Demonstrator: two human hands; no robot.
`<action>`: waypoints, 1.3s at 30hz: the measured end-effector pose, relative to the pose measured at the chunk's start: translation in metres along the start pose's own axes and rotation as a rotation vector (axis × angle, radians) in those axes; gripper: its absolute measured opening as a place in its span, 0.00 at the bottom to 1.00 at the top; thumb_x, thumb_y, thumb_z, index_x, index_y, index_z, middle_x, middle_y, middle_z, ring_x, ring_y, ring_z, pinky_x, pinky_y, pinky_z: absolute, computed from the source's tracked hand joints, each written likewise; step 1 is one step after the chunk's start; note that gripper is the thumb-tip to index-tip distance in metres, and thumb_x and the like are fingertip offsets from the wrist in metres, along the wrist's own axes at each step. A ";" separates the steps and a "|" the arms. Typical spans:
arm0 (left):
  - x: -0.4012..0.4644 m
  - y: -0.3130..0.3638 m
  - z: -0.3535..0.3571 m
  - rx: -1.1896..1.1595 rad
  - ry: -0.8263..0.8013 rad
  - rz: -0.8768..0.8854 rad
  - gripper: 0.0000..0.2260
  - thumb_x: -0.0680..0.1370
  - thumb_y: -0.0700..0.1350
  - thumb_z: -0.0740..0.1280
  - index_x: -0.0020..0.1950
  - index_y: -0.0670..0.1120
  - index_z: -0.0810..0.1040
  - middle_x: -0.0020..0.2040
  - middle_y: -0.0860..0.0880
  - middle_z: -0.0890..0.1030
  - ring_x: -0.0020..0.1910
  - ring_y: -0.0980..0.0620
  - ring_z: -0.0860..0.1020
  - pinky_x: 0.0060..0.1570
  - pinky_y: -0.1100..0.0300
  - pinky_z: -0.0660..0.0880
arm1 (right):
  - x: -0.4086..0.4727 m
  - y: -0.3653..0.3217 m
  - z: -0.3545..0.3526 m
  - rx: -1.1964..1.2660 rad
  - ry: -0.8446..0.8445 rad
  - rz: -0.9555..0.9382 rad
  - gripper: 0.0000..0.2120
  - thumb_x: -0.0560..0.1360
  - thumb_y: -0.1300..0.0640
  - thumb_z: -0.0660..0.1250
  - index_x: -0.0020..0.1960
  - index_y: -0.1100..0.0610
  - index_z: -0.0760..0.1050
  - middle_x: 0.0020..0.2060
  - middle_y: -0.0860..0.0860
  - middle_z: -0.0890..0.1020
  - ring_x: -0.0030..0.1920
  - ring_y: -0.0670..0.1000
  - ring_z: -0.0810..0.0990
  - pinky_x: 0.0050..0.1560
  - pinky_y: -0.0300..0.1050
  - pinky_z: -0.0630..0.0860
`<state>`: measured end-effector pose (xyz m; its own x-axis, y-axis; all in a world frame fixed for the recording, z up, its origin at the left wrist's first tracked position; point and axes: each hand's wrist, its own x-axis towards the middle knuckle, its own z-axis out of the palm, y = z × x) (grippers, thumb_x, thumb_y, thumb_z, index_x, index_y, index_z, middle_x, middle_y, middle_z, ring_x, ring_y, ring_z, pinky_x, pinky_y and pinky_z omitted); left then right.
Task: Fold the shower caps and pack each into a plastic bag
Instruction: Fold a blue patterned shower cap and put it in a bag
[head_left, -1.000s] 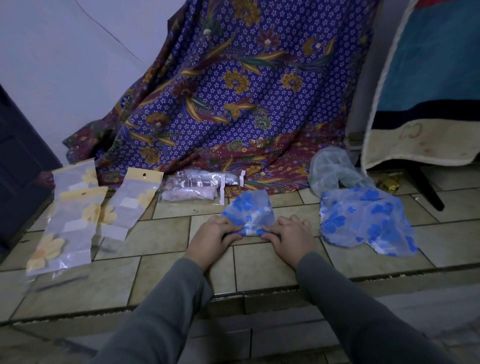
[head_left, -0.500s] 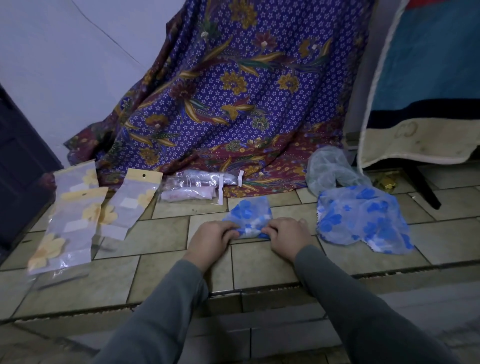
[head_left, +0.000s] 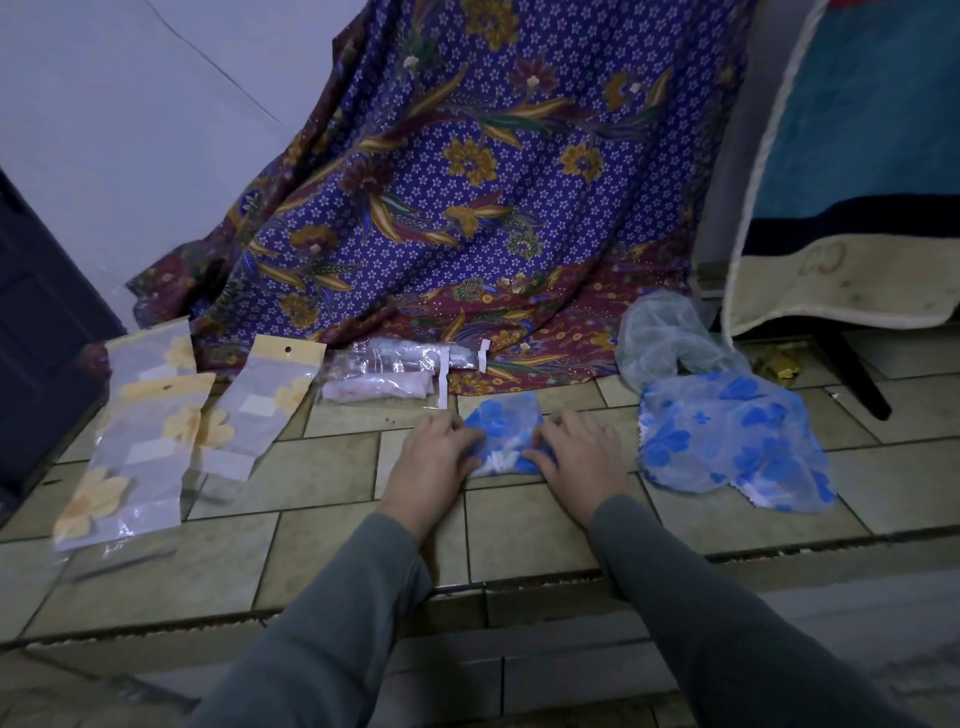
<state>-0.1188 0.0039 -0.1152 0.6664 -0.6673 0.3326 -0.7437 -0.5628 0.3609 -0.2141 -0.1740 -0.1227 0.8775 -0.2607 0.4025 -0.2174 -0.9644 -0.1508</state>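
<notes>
Shower cap (head_left: 501, 434), blue-flowered, lying half-folded on the tiled floor (head_left: 322, 473) near the middle of the raised step, just in front of the hem of the batik cloth (head_left: 467, 208). Being pinned from both sides: left hand (head_left: 431, 460) pressing on its left edge, right hand (head_left: 576, 457) on its right edge, fingers bent down over the film; full pinch or mere press hard to tell, fingertips hidden. Hands close together, cap bunched between them.

Lying well to the right: second blue shower cap (head_left: 727, 441), unfolded, and behind it a pale greenish cap (head_left: 660, 343). Lying towards the left edge of the step: flat plastic bags (head_left: 140, 436) with yellow flowers, overlapping. Sitting at the cloth's hem: clear packets (head_left: 384, 374), seemingly already filled.

Judging the step: narrowing the fold, bagging not yet begun.

Risks: thin slippery film springing open once pressure lifts, elastic rim pulling the fold apart; trapped air puffing the bundle too fat for a bag mouth; needing one hand to reach left for a bag, leaving the fold held on one side only.
</notes>
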 end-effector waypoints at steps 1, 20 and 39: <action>-0.001 0.001 0.001 -0.001 -0.009 0.045 0.08 0.73 0.44 0.68 0.50 0.47 0.83 0.47 0.46 0.79 0.46 0.42 0.74 0.48 0.51 0.74 | -0.003 -0.001 0.004 -0.036 0.034 -0.032 0.11 0.73 0.45 0.62 0.39 0.50 0.75 0.37 0.47 0.77 0.38 0.54 0.76 0.39 0.46 0.61; 0.001 -0.016 0.004 -0.099 -0.142 0.084 0.15 0.75 0.52 0.66 0.56 0.46 0.83 0.45 0.49 0.75 0.47 0.47 0.74 0.51 0.55 0.72 | -0.005 0.001 -0.001 0.089 -0.151 0.055 0.20 0.74 0.37 0.62 0.61 0.43 0.77 0.51 0.45 0.80 0.53 0.51 0.73 0.51 0.46 0.64; 0.003 -0.006 -0.008 -0.206 -0.177 -0.132 0.04 0.77 0.48 0.65 0.48 0.50 0.73 0.40 0.51 0.80 0.41 0.50 0.76 0.39 0.59 0.66 | 0.006 -0.009 -0.009 0.025 -0.284 0.122 0.17 0.81 0.43 0.51 0.57 0.44 0.77 0.52 0.48 0.79 0.53 0.51 0.76 0.51 0.47 0.63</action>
<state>-0.1117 0.0098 -0.1095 0.7236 -0.6797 0.1204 -0.6126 -0.5519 0.5659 -0.2106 -0.1670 -0.1104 0.9306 -0.3483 0.1123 -0.3211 -0.9244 -0.2057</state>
